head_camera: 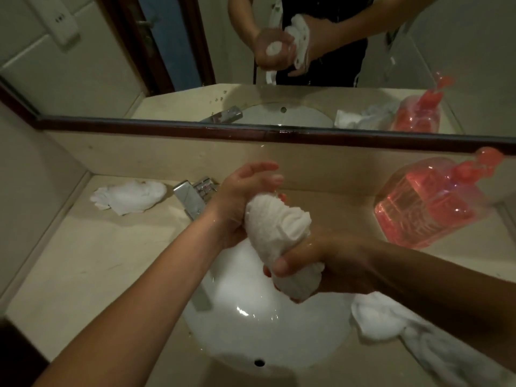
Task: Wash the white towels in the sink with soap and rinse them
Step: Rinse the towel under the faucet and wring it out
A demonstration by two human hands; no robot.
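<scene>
Left hand (pixel 245 196) and right hand (pixel 315 261) both clench rolled white towel (pixel 276 233) above sink (pixel 251 317), wringing. Second towel (pixel 128 196) on desk by faucet (pixel 192 196), third (pixel 391 319) at right rim; likely midway.

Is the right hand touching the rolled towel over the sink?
Touching. The head view shows the right hand with thumb and fingers wrapped round the lower end of the rolled towel.

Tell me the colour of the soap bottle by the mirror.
Clear pink, seen in the head view: soap bottle.
</scene>
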